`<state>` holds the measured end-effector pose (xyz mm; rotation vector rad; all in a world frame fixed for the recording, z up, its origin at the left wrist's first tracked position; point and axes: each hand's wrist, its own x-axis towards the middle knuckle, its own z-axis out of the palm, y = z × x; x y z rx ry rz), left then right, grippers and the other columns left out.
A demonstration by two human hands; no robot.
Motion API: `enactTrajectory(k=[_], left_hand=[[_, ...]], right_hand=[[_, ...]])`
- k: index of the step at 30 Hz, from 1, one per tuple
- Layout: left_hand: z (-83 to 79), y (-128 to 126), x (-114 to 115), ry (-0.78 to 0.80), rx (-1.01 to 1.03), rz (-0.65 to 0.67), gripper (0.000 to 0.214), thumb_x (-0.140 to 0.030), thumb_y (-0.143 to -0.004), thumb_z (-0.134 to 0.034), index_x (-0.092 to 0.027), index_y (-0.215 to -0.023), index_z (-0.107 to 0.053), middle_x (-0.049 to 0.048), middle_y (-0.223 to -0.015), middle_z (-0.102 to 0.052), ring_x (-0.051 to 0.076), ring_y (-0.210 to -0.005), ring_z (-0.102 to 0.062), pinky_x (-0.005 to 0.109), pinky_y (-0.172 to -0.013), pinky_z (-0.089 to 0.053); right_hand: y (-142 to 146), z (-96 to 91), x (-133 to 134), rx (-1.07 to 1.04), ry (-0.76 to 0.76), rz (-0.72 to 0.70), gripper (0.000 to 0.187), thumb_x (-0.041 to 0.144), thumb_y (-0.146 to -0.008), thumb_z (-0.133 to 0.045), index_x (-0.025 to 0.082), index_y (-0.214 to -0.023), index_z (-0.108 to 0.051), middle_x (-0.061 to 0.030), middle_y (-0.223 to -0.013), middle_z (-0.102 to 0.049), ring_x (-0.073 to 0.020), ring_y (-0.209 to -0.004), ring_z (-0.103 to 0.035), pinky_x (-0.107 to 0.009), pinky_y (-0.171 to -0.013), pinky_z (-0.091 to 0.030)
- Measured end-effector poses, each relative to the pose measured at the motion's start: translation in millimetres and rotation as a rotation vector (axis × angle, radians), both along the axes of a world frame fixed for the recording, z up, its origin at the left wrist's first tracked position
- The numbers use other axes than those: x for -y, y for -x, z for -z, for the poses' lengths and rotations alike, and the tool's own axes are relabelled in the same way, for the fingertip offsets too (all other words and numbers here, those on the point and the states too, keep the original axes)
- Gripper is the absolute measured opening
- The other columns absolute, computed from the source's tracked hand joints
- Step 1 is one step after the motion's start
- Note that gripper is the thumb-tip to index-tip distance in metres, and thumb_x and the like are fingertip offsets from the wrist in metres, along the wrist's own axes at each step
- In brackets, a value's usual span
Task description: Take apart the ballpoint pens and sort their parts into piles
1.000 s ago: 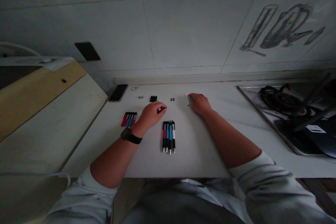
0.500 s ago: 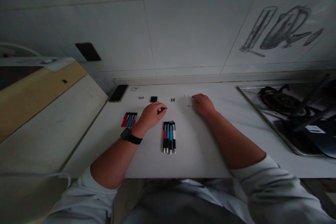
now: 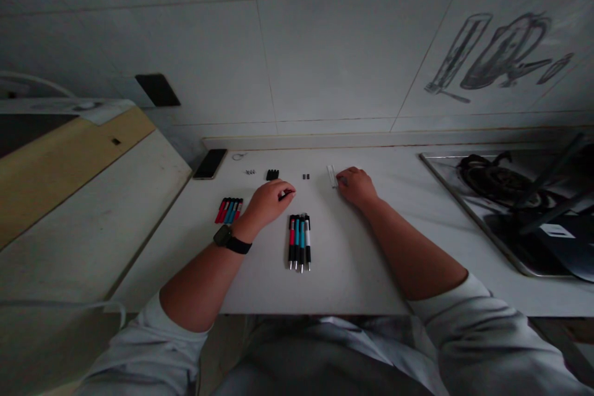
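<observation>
My left hand (image 3: 271, 199) is closed in a pinch over the middle of the counter, with a small black pen part (image 3: 284, 195) between thumb and fingers. Farther right, my right hand (image 3: 356, 185) rests with its fingertips drawn together at the right side of some thin clear pen refills (image 3: 331, 177). Whether it grips one of them is hidden. Below my left hand, several assembled pens (image 3: 299, 242) lie side by side with their silver tips towards me. Short black pen parts (image 3: 273, 174), tiny dark pieces (image 3: 305, 176) and small metal springs (image 3: 250, 172) are laid out in a row behind.
Several red and blue pen barrels (image 3: 229, 210) lie left of my left wrist. A phone (image 3: 210, 164) and a thin ring-shaped loop (image 3: 239, 156) are at the back left. A gas hob (image 3: 505, 210) fills the right end of the white counter (image 3: 352, 284); a tiled wall closes the back.
My right hand has shifted slightly left and towards me, its fingertips now against the clear refills. My left hand stays in place with the black part.
</observation>
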<state>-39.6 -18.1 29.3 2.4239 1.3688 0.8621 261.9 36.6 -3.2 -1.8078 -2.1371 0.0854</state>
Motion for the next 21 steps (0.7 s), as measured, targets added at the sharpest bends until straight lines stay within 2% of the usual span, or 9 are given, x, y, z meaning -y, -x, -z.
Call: enactTrajectory(k=[21], left_hand=[[-0.8, 1.4, 0.5, -0.008, -0.010, -0.016, 0.012, -0.021, -0.095, -0.063, -0.020, -0.100, -0.074, 0.0038, -0.097, -0.073, 0.016, -0.081, -0.064, 0.031, -0.077, -0.051]], right_hand=[[-0.5, 4.8, -2.4, -0.023, -0.033, -0.001, 0.029, 0.029, -0.093, -0.062, 0.025, -0.117, -0.078, -0.0112, -0.124, -0.070, -0.0276, -0.110, -0.063, -0.040, -0.100, -0.049]])
